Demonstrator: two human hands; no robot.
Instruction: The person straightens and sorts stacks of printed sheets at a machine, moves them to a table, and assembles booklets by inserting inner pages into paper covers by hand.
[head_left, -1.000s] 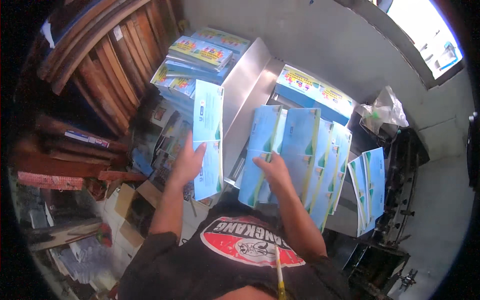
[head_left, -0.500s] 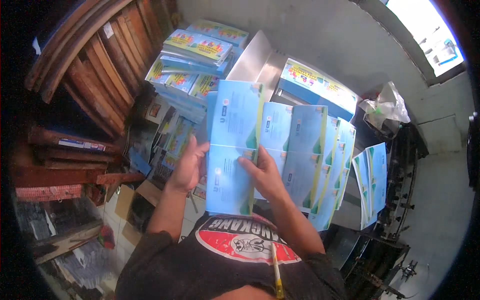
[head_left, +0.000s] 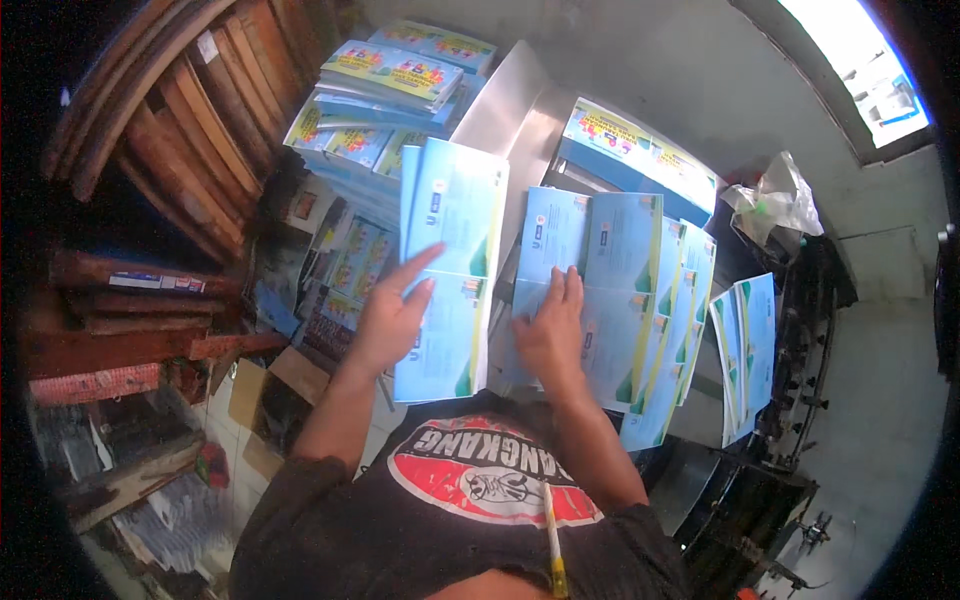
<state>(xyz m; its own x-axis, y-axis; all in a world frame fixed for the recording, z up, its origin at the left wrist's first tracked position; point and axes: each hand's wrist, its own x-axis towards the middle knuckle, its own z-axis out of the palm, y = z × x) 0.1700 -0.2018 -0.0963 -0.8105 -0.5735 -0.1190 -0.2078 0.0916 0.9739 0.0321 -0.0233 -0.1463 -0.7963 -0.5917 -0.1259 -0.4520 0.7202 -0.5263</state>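
L hand on sheet bundle, R hand on the fanned row

On my feed the L hand (head_left: 395, 315) grasps 1 bundle of blue sheets (head_left: 455, 215), thumb and index on its face; I count at least 2 staggered left edges. It's up in front of the wearer's chest, L of centre. R hand (head_left: 553, 335) lies on the fanned row of blue strips (head_left: 615, 270), fingers extended; I can't tell if the thumb is pinching the edge of the leftmost strip, too blurred there. I make it at least 4 overlapping strips, each w/ 2 panels, upper and lower.

Farther R, apart from that row, 1 smaller fan of sheets (head_left: 750, 340), min. 3. Behind the row: 1 long yellow-topped stack (head_left: 640, 155), 2 covers end to end. Upper L of the bundle I've got 1 big pile of booklets (head_left: 390, 75) in several layers, yellow & blue covers up, next to 1 slanted metal panel (head_left: 505, 100).

Containers: 1 clear plastic bag (head_left: 775, 205), crumpled, far R, w/ a bit of green showing in it. 1 open carton (head_left: 248, 398) lower L on the tiles, dark inside, flaps out. 1 wooden rack (head_left: 205, 120) upper L. 1 yellow-and-white stick (head_left: 553, 540) hangs on the wearer's dark shirt (head_left: 400, 530).
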